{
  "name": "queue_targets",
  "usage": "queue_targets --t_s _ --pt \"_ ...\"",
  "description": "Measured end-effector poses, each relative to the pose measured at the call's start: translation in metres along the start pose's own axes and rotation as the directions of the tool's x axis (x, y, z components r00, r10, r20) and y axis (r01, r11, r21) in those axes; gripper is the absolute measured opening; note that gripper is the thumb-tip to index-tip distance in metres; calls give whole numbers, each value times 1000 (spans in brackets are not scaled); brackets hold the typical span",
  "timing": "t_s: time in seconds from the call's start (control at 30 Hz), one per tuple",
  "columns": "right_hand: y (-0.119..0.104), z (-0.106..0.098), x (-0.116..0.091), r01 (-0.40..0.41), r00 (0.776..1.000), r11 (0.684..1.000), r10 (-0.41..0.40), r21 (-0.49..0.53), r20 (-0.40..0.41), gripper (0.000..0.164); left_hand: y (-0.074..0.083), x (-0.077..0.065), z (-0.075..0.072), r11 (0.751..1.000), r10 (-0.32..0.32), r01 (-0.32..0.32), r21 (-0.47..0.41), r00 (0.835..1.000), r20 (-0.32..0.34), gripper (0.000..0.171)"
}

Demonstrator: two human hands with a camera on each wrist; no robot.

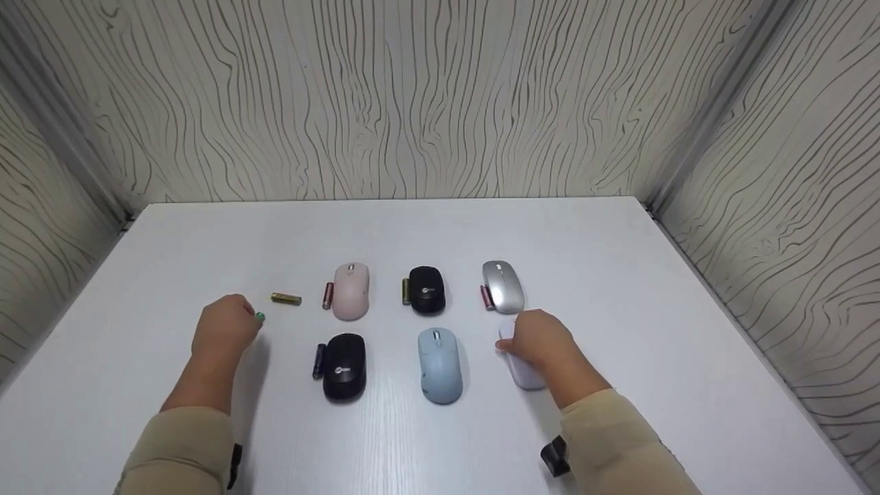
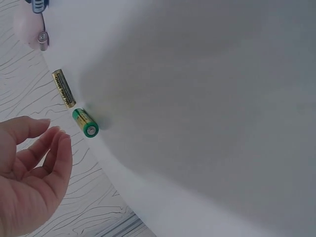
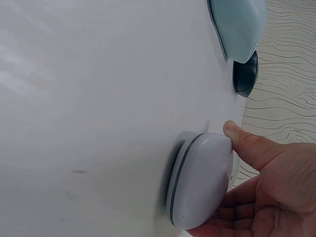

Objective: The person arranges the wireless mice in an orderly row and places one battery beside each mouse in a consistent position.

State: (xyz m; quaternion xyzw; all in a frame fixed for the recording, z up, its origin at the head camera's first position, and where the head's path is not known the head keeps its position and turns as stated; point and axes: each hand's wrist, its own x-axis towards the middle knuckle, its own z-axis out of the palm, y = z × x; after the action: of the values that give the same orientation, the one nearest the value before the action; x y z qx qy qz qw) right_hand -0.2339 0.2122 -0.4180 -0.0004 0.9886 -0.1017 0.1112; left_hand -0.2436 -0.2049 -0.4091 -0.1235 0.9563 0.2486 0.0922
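My left hand (image 1: 223, 324) is beside a green-and-gold battery (image 2: 84, 121) on the table; in the left wrist view its fingers are loosely curved, with a gap between fingertips and battery. A gold battery (image 1: 286, 299) lies just beyond the green one. On the right, my right hand (image 1: 544, 338) grips a pale lavender mouse (image 3: 202, 180) resting on the table. The thumb lies along one side and the fingers wrap the other, covering its front part in the head view.
Beside the pink mouse (image 1: 351, 292), black mouse (image 1: 427, 292), silver mouse (image 1: 504, 287) and nearer black mouse (image 1: 345, 368) lie batteries, one each. A light blue mouse (image 1: 441, 368) stands left of my right hand. Patterned panels (image 1: 385, 103) border the white table (image 1: 385, 447).
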Motion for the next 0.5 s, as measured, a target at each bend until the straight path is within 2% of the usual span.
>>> queue_targets --t_s 0.13,0.5 --pt "0 0 0 3 1000 1000 -3 -5 1 42 -4 4 3 999 -35 35 10 999 6 30" --pt "0 -1 2 -10 999 1000 12 -29 41 46 -9 16 10 997 -62 61 47 998 16 37"
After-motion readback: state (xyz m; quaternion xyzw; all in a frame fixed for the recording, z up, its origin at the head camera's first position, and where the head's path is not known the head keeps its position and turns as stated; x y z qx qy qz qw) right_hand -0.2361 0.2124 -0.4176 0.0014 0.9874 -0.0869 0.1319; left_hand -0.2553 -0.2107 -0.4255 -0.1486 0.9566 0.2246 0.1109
